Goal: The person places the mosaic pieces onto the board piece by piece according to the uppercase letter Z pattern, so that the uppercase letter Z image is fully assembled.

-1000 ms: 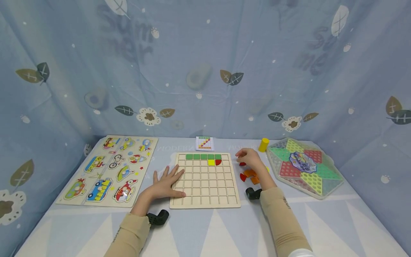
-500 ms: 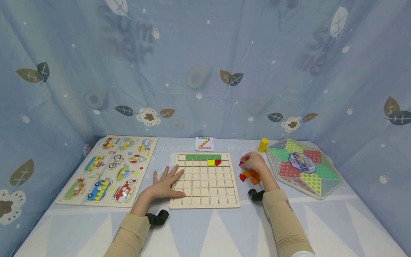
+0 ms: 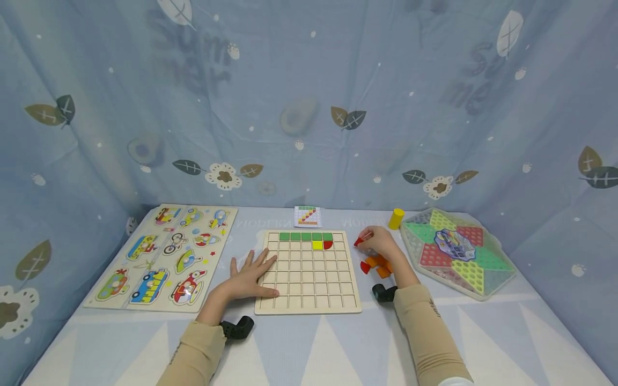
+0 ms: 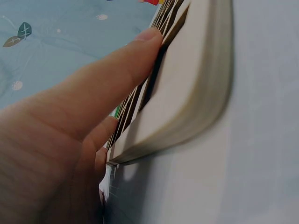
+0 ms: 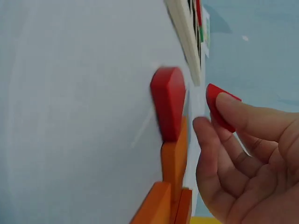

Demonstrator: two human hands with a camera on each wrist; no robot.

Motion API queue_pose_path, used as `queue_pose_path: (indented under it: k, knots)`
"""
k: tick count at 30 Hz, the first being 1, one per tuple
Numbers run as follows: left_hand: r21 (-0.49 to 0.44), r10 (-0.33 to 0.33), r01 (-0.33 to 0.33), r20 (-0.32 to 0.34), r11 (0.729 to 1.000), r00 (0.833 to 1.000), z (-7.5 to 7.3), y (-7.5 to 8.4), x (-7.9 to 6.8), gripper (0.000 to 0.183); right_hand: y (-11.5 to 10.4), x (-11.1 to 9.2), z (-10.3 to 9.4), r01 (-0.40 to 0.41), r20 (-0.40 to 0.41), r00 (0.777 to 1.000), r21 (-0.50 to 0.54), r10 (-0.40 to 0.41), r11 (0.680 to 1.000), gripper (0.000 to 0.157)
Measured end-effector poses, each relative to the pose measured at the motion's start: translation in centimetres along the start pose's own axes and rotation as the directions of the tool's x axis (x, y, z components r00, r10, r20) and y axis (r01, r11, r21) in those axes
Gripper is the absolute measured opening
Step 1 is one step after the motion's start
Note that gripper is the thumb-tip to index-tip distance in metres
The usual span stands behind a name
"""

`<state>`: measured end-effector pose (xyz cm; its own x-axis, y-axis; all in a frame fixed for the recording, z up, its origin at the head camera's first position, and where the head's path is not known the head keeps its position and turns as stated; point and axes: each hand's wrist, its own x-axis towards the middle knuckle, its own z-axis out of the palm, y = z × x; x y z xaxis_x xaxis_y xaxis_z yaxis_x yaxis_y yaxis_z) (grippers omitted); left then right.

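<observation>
A wooden grid board (image 3: 309,279) lies in the middle of the table. Its second row from the back holds a yellow square (image 3: 317,245) and a red quarter-circle piece (image 3: 328,245), behind them a row of green squares (image 3: 306,236). My left hand (image 3: 246,279) rests spread on the board's left edge, thumb on the grid in the left wrist view. Right of the board, my right hand (image 3: 379,241) pinches a red quarter-circle block (image 5: 219,106) between thumb and finger, raised off the table. Below it lie another red quarter-circle block (image 5: 168,100) and several orange blocks (image 5: 175,161).
A small pattern card (image 3: 307,216) lies behind the board. At the back right stands a yellow cylinder (image 3: 396,219), beside a star-patterned Chinese checkers board (image 3: 456,252). A vehicle peg puzzle (image 3: 161,257) lies on the left. A blue curtain (image 3: 309,107) closes off the back.
My right hand has picked up the red quarter-circle block from the table and shifted it slightly left toward the board. The left hand stays put.
</observation>
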<state>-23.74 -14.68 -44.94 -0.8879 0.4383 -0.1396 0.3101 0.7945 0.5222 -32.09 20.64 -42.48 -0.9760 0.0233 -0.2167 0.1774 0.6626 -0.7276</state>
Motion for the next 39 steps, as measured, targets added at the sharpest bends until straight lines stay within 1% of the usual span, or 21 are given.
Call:
queue_pose_path:
  k: [3, 5, 11, 16, 20, 23, 26, 28, 30, 34, 39]
  knots:
    - [-0.001, 0.000, 0.000, 0.001, 1.000, 1.000, 0.0, 0.1, -0.1, 0.093, -0.6, 0.0, 0.2, 0.011, 0.022, 1.000, 0.061, -0.012, 0.998, 0.020]
    - [-0.004, 0.000, 0.000, 0.000, 1.000, 1.000, -0.1, 0.1, -0.1, 0.093, -1.0, 0.0, 0.4, 0.026, 0.033, 0.999, 0.083, -0.028, 0.996, 0.020]
    - [-0.011, 0.004, -0.004, -0.003, 1.000, 1.000, -0.2, 0.2, -0.2, 0.094, -2.1, 0.0, 1.5, 0.038, 0.066, 0.997, 0.117, -0.046, 0.992, 0.019]
    - [-0.006, 0.002, -0.002, -0.005, 1.000, 1.000, -0.2, 0.2, -0.2, 0.093, -2.8, 0.0, 2.6, 0.071, 0.144, 0.985, 0.146, -0.092, 0.987, 0.020]
    - [-0.005, 0.002, -0.002, -0.009, 1.000, 1.000, -0.2, 0.2, -0.2, 0.093, -3.7, -0.2, 3.4, 0.080, 0.185, 0.977, 0.139, -0.106, 0.987, 0.017]
    - [-0.007, 0.003, -0.003, -0.009, 1.000, 1.000, -0.2, 0.2, -0.2, 0.093, -4.4, -0.4, 3.9, 0.104, 0.206, 0.970, 0.126, -0.129, 0.987, 0.014]
    - [-0.007, 0.003, -0.003, -0.009, 1.000, 1.000, -0.2, 0.1, -0.2, 0.093, -5.0, -0.6, 4.5, 0.115, 0.233, 0.961, 0.144, -0.146, 0.983, 0.013]
    - [-0.007, 0.002, -0.002, -0.007, 1.000, 1.000, -0.1, 0.0, -0.2, 0.093, -5.3, -0.6, 4.8, 0.118, 0.242, 0.959, 0.138, -0.149, 0.983, 0.012]
    - [-0.008, 0.001, -0.001, -0.007, 1.000, 1.000, -0.1, 0.0, -0.2, 0.093, -5.5, -0.6, 5.2, 0.103, 0.240, 0.961, 0.141, -0.135, 0.985, 0.011]
    - [-0.010, -0.001, 0.001, -0.003, 1.000, 1.000, 0.0, 0.0, -0.1, 0.093, -5.8, -0.6, 5.8, 0.097, 0.227, 0.966, 0.114, -0.121, 0.989, 0.010]
    - [-0.011, -0.003, 0.003, -0.005, 1.000, 1.000, 0.1, -0.1, 0.0, 0.093, -6.2, -0.8, 6.1, 0.125, 0.213, 0.969, 0.032, -0.129, 0.992, 0.008]
